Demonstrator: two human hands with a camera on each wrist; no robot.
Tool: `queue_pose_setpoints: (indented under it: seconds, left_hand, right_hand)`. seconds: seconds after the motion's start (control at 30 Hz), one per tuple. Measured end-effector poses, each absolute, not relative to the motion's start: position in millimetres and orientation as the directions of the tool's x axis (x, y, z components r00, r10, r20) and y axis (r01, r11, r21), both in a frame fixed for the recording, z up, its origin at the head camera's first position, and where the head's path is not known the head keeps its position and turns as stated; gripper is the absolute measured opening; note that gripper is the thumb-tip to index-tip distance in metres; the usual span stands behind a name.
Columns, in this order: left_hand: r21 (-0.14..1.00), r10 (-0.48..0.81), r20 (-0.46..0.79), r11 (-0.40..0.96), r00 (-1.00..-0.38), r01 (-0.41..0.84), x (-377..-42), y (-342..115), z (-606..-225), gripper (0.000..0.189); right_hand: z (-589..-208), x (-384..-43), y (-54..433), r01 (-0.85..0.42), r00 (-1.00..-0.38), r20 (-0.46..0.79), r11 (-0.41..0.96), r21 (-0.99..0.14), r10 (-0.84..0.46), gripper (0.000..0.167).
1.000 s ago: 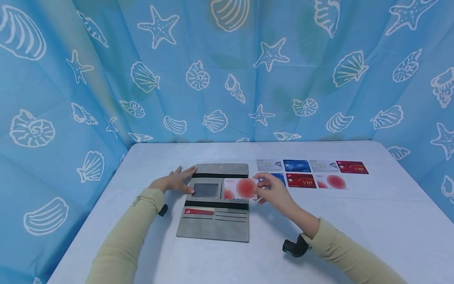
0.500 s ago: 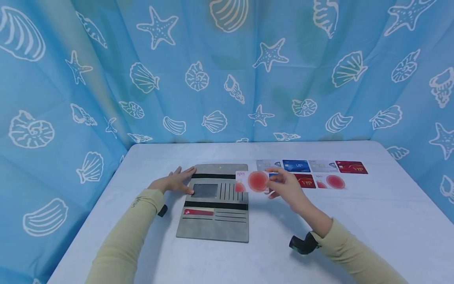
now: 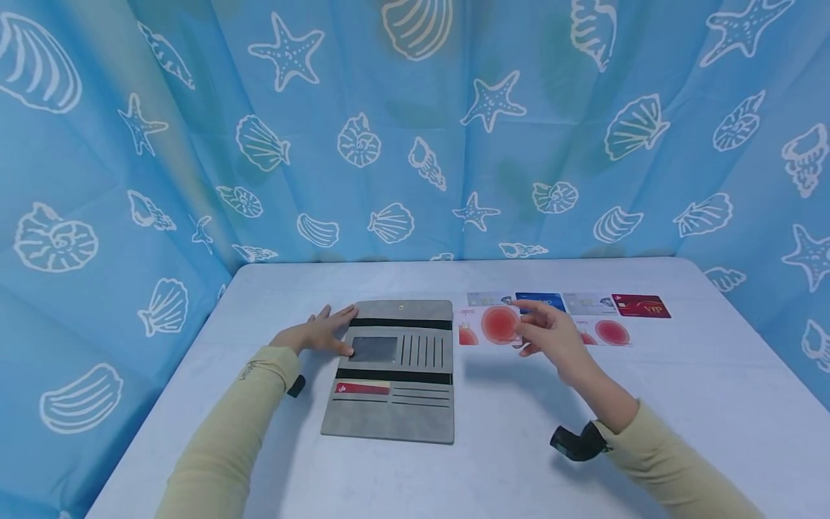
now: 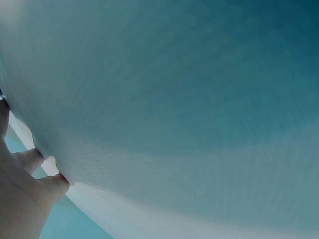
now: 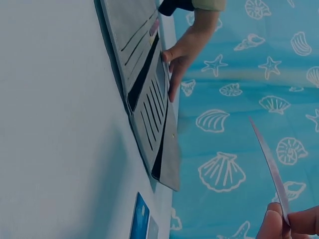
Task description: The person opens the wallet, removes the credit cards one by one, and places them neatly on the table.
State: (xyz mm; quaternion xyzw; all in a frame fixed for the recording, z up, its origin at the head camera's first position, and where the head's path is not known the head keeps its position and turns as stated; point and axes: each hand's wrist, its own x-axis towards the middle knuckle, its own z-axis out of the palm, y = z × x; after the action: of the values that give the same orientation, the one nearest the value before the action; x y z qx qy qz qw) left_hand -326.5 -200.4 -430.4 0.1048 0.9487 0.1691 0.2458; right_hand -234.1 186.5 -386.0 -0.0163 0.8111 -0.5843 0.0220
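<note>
My right hand [image 3: 554, 342] pinches a white-and-pink plastic card [image 3: 480, 326] by its right end, between thumb and fingers. The card is held up off the table just right of the wallet, and the right wrist view catches it [image 5: 271, 169] nearly edge-on. A grey long wallet [image 3: 389, 423] lies unfolded, with a dark window pocket and rows of slots. A red card [image 3: 363, 388] sticks out of one lower left slot. My left hand [image 3: 318, 334] rests at the wallet's left edge, fingers spread and thumb on it.
Behind my right hand lie two rows of cards: silver [image 3: 586, 304], blue [image 3: 538, 300], red [image 3: 640, 305] and a second pink card [image 3: 612, 331]. My hand and the held card cover some of them. A blue shell-print curtain [image 3: 415, 144] hangs behind the table.
My right hand has carried the pink card rightward, from over the wallet's upright slots to beside the wallet, uncovering those slots. The left hand and wallet have stayed put.
</note>
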Motion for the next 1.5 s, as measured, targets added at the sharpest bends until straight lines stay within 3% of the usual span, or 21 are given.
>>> queue_pose_setpoints:
  seconds: [0.47,0.73,1.03,1.3,1.5]
  left_hand:
    - [0.381,0.274,-0.428,0.919,-0.861,0.103,-326.0,-200.7,-430.4,0.094]
    - [0.372,0.262,-0.433,0.923,-0.862,0.094,-324.4,-199.8,-428.9,0.094]
    - [0.37,0.276,-0.437,0.923,-0.856,0.109,-323.6,-200.5,-427.6,0.093]
    - [0.382,0.298,-0.426,0.915,-0.854,0.129,-324.4,-202.4,-428.3,0.093]
    - [0.383,0.293,-0.423,0.915,-0.857,0.124,-323.8,-202.3,-428.5,0.094]
  right_hand:
    - [-375.1,-235.1,215.1,0.09,-0.996,-0.082,0.363,-0.927,0.037,0.053]
    - [-413.2,-265.4,258.6,0.098,-0.992,-0.067,0.323,-0.941,0.106,0.055]
    - [-375.1,-238.3,257.6,0.112,-0.989,-0.069,0.369,-0.923,0.129,0.057]
    - [-453.8,-292.3,329.6,0.124,-0.967,-0.031,0.36,-0.925,0.253,0.059]
    - [-491.7,-318.2,365.7,0.113,-0.961,0.01,0.427,-0.897,0.275,0.071]
